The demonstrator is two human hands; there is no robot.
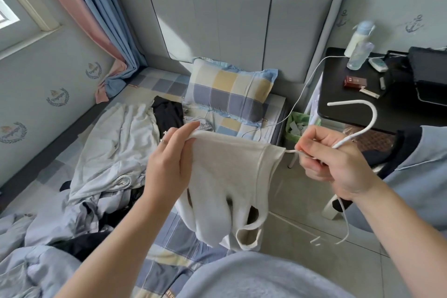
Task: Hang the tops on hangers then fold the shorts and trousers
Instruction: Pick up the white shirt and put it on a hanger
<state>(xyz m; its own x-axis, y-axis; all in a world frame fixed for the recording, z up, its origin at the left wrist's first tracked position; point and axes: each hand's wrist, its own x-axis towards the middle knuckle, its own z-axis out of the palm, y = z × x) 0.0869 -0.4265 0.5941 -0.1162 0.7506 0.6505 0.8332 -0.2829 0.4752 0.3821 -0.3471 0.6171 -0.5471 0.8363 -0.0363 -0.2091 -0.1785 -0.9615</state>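
A white sleeveless top (229, 176) hangs in front of me over the bed's edge. My left hand (169, 162) pinches its upper left corner between thumb and fingers. My right hand (333, 159) grips a white hanger (358, 116) near its neck, the hook curving up to the right; one hanger end pokes into the top's right corner. A pale grey garment (116, 150) lies spread on the bed, with a black garment (167, 113) beside it and more crumpled clothes (79, 215) lower left.
A checked pillow (229, 89) leans against the grey headboard. To the right stands a black bedside table (358, 104) with bottles, a red box and a cable. A green-lined bin (297, 126) sits between bed and table. Tiled floor lies lower right.
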